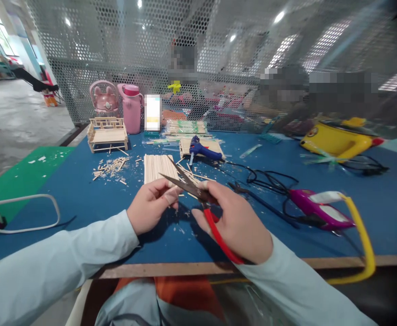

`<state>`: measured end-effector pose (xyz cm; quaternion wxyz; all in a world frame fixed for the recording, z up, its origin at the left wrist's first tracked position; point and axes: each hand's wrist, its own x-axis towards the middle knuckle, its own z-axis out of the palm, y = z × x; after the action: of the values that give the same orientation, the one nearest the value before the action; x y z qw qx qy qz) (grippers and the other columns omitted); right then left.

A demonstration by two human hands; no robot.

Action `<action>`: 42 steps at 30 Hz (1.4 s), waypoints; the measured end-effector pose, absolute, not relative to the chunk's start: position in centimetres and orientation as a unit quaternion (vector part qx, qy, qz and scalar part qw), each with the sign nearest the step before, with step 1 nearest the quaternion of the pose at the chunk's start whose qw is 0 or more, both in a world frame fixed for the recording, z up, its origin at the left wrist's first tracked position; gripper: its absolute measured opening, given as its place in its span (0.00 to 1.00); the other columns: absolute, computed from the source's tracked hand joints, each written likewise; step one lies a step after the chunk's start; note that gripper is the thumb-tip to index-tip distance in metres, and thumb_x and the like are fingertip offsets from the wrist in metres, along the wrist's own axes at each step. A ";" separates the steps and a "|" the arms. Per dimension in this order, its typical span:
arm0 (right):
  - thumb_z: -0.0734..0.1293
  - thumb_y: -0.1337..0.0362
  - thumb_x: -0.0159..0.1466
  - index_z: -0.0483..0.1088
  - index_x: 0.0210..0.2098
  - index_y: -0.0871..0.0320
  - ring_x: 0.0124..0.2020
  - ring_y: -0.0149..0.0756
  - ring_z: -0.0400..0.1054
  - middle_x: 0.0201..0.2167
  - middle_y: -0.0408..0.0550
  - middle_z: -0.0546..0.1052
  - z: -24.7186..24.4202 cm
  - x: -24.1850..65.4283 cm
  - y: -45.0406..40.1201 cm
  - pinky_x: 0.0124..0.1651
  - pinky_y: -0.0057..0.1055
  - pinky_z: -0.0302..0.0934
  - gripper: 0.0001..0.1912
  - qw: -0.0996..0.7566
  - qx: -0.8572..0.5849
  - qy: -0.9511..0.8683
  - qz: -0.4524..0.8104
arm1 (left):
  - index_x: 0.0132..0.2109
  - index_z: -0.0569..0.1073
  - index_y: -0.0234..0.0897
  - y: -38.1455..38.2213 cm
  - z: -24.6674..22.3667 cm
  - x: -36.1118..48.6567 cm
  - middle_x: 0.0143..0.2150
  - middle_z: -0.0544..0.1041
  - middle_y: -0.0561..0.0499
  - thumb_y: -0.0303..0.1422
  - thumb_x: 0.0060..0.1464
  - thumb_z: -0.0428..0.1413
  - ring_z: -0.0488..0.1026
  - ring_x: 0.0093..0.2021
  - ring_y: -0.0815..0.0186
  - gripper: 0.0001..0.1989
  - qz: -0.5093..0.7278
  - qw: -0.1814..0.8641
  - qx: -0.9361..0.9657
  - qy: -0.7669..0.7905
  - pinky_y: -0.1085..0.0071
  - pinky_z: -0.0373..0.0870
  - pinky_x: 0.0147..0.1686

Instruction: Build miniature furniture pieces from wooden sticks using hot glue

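Red-handled scissors point(202, 195) are gripped in my right hand point(241, 222), with their dark blades apart and pointing up and left. The blade tips lie close to the fingers of my left hand point(154, 206), which are pinched together; what they hold is too small to make out. Just beyond both hands, a flat panel of pale wooden sticks point(159, 167) lies on the blue table. Loose thin sticks point(193, 176) are scattered to the right of the panel, partly behind the scissors.
Behind stand a small stick-built bench point(107, 135), a pink bottle point(131, 108) and a blue glue gun point(205, 150) on a stick piece. Offcuts point(112, 168) lie left. Cables, pliers point(263, 201), a purple tool point(321, 210) and a yellow container point(337, 141) occupy the right.
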<state>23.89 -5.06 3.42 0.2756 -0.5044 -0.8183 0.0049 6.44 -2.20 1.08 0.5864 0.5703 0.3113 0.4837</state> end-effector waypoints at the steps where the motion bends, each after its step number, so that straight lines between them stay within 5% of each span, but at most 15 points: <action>1: 0.65 0.66 0.51 0.63 0.38 0.57 0.36 0.40 0.66 0.34 0.49 0.72 3.3 23.8 -5.0 0.38 0.33 0.60 0.14 0.279 -0.495 -0.823 -0.015 | 0.27 0.71 0.33 -2.2 1.2 6.5 0.19 0.68 0.56 0.42 0.44 0.60 0.60 0.19 0.75 0.15 0.491 0.579 0.572 0.311 0.77 0.59 0.21; 6: 0.64 0.66 0.50 0.64 0.39 0.60 0.36 0.45 0.64 0.32 0.52 0.70 2.7 23.4 -4.9 0.38 0.38 0.59 0.16 0.295 -0.476 -0.819 -0.123 | 0.27 0.75 0.32 -2.5 1.2 6.7 0.24 0.75 0.51 0.40 0.41 0.62 0.69 0.25 0.68 0.13 0.509 0.571 0.564 0.312 0.71 0.66 0.29; 22: 0.63 0.67 0.50 0.65 0.42 0.62 0.38 0.48 0.62 0.33 0.54 0.68 2.5 23.2 -4.8 0.38 0.41 0.56 0.18 0.284 -0.495 -0.807 -0.151 | 0.29 0.78 0.33 -2.6 0.9 6.6 0.23 0.76 0.50 0.43 0.42 0.61 0.66 0.22 0.71 0.15 0.498 0.589 0.556 0.309 0.75 0.60 0.21; 32: 0.60 0.65 0.57 0.68 0.29 0.56 0.20 0.31 0.62 0.19 0.43 0.70 2.8 23.6 -5.1 0.25 0.26 0.54 0.05 0.286 -0.511 -0.810 -0.024 | 0.32 0.78 0.32 -2.9 1.0 6.8 0.25 0.77 0.49 0.37 0.49 0.56 0.69 0.27 0.68 0.12 0.460 0.556 0.605 0.335 0.71 0.66 0.31; 35: 0.62 0.62 0.56 0.67 0.35 0.56 0.18 0.30 0.63 0.19 0.42 0.72 3.1 24.8 -5.2 0.24 0.25 0.56 0.08 0.284 -0.563 -0.776 0.015 | 0.35 0.78 0.33 -3.0 0.8 6.8 0.24 0.74 0.51 0.37 0.52 0.53 0.66 0.25 0.70 0.13 0.437 0.556 0.619 0.341 0.73 0.64 0.28; 38: 0.65 0.61 0.52 0.62 0.42 0.56 0.21 0.35 0.68 0.23 0.43 0.75 3.7 27.3 -5.5 0.24 0.27 0.59 0.18 0.223 -0.631 -0.742 0.037 | 0.40 0.77 0.36 -3.0 0.5 6.7 0.28 0.72 0.51 0.31 0.53 0.49 0.65 0.27 0.70 0.13 0.404 0.526 0.663 0.345 0.74 0.63 0.29; 42: 0.63 0.65 0.52 0.65 0.37 0.56 0.22 0.40 0.70 0.21 0.45 0.75 3.5 30.8 -5.1 0.25 0.31 0.60 0.12 0.109 -0.669 -0.735 -0.005 | 0.42 0.76 0.36 -3.0 0.2 6.7 0.32 0.72 0.49 0.25 0.52 0.46 0.67 0.35 0.66 0.16 0.328 0.446 0.759 0.343 0.69 0.64 0.39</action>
<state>30.78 -5.11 3.49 0.1088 -0.6692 -0.7351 -0.0051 6.74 -3.04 0.20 0.4460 0.7588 0.3427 0.3285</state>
